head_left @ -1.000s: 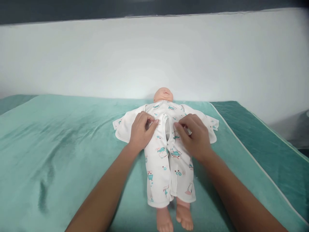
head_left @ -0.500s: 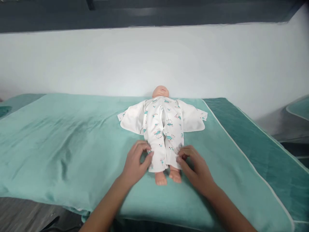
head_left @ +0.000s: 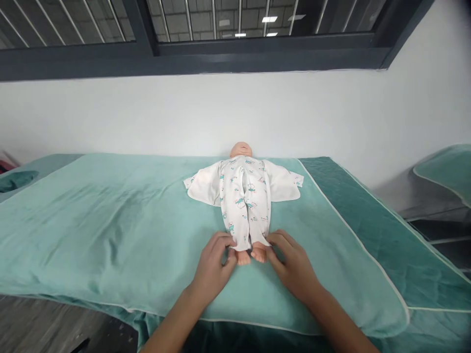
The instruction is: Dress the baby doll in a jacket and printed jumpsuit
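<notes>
A baby doll [head_left: 241,149] lies on its back, its head toward the wall and its bare feet toward me. It has on a white baby outfit [head_left: 253,196] with a teal and pink print, sleeves spread wide to both sides. My left hand [head_left: 216,264] pinches the hem of the trouser leg on the left, beside one foot. At the other leg's hem, my right hand [head_left: 292,264] pinches the cloth's outer corner between thumb and fingers. Both feet show below the hems.
A light green blanket [head_left: 110,220] covers the bed under the doll, with a darker green quilted cover [head_left: 368,215] on the right. Behind stand a white wall [head_left: 147,117] and a dark window frame [head_left: 257,56]. A green cushion-like edge [head_left: 449,171] juts in at far right.
Both hands have slid down the trouser legs to the hems and closed on the cloth. The view has tilted up, showing more window.
</notes>
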{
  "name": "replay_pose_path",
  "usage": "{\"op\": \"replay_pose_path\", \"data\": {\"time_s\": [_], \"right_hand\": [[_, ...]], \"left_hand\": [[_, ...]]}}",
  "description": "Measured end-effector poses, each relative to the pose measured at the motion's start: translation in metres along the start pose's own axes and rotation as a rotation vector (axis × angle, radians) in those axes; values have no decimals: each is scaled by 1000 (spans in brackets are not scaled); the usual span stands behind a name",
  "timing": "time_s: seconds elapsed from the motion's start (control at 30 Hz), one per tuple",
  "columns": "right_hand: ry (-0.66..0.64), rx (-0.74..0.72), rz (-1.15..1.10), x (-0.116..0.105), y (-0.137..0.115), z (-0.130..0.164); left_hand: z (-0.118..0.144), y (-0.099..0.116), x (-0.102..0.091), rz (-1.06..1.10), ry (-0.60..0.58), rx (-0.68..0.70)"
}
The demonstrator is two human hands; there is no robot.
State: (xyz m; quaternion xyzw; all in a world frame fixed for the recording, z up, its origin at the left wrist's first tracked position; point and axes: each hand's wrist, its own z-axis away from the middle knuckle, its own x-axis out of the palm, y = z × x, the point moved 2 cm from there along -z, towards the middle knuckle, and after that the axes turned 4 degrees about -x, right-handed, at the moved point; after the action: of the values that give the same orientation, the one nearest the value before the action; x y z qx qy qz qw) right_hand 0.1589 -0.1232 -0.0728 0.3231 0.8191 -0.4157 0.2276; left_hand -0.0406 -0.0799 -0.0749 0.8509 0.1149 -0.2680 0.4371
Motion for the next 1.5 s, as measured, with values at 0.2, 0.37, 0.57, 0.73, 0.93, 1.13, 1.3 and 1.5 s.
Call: {"op": "replay_pose_path", "data": {"time_s": [0.2, 0.37, 0.57, 0.73, 0.93, 1.13, 1.3, 1.5], "right_hand": [[22, 23, -74, -21, -8, 7], [31, -3, 10, -11, -7, 14], [-171, -70, 81, 7, -42, -4], [-243, -19, 34, 16, -51, -16], [-313, -27, 9, 24, -44, -14], [-313, -13, -85, 30, -39, -16], [-289, 44, -180, 25, -41, -16], [-268, 170, -300, 18, -45, -19]], "left_hand": [[5, 22, -19, 163, 77, -170], [10, 15, -13, 190, 40, -223], [9, 17, -7, 249, 22, -226], [9, 14, -10, 214, 17, -176], [29, -5, -5, 131, -71, -170], [31, -8, 3, 104, -78, -161], [27, -4, -1, 147, -51, -201], [31, -9, -5, 186, -91, -188]]}}
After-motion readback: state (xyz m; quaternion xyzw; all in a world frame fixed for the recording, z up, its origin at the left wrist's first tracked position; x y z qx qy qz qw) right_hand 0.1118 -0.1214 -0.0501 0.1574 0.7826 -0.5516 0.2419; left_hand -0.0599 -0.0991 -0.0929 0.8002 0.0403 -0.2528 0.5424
